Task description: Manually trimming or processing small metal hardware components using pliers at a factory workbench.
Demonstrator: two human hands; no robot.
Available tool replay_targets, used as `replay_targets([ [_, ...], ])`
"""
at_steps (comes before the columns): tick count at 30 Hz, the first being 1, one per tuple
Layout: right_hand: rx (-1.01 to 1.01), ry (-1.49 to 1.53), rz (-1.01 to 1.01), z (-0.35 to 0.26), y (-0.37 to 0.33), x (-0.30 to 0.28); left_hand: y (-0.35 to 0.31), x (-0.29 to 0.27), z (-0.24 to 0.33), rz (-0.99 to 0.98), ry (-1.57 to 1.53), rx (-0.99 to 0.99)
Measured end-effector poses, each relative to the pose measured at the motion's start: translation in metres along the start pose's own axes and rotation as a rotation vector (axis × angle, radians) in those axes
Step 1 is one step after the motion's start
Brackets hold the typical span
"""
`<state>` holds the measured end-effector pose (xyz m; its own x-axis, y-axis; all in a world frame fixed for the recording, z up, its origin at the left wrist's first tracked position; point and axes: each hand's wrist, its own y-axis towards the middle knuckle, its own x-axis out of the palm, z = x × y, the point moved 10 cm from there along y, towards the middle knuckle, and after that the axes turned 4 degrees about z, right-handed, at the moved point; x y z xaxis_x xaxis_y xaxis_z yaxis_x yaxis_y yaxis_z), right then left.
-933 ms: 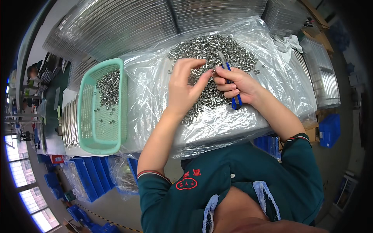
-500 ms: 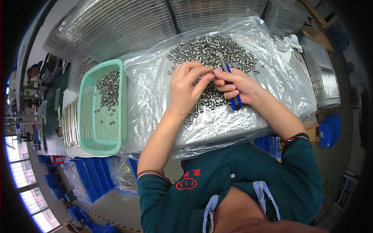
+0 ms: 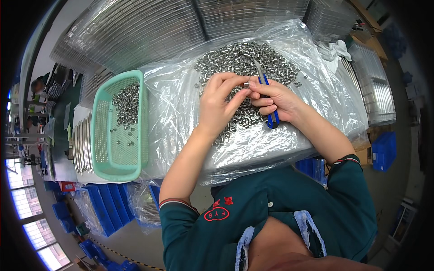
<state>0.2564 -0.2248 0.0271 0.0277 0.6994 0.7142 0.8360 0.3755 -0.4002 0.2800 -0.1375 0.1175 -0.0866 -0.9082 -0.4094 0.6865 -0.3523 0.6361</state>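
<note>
A blue utility knife (image 3: 272, 118) with its blade out lies in my right hand (image 3: 280, 100), whose fingers are wrapped round the handle. The blade points away from me. My left hand (image 3: 219, 100) pinches a small metal ring (image 3: 247, 85) between thumb and forefinger, close to the right fingertips. Beneath and beyond both hands spreads a heap of small shiny metal rings (image 3: 235, 56) on clear plastic sheeting (image 3: 172, 104). More of these rings are gathered in the far part of a green plastic basket (image 3: 143, 135) to my left.
Stacked clear plastic trays (image 3: 135, 36) line the back of the table, with more trays (image 3: 377, 97) at the right. A white cloth (image 3: 333, 49) lies at the back right. Blue bins (image 3: 101, 205) stand below the table's left front; another blue bin (image 3: 383, 151) is at the far right.
Both hands stay nearly in place, with only a slight shift of the fingers. The knife has tilted very slightly in my right hand.
</note>
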Motion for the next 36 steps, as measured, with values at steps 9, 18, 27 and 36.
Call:
replay_targets([
  [9,-0.024,-0.068,0.008,-0.005,0.000,0.002,0.002,-0.003,0.000,0.043,-0.055,-0.023],
  [18,-0.032,-0.048,0.024,-0.004,0.000,-0.001,0.000,-0.002,0.001,0.032,-0.009,0.042],
  [27,-0.009,-0.049,0.020,-0.001,0.000,0.000,0.000,0.001,0.004,0.016,0.024,0.051],
  [36,0.015,-0.142,0.081,0.003,0.002,-0.002,-0.001,-0.009,-0.016,0.055,-0.104,-0.167],
])
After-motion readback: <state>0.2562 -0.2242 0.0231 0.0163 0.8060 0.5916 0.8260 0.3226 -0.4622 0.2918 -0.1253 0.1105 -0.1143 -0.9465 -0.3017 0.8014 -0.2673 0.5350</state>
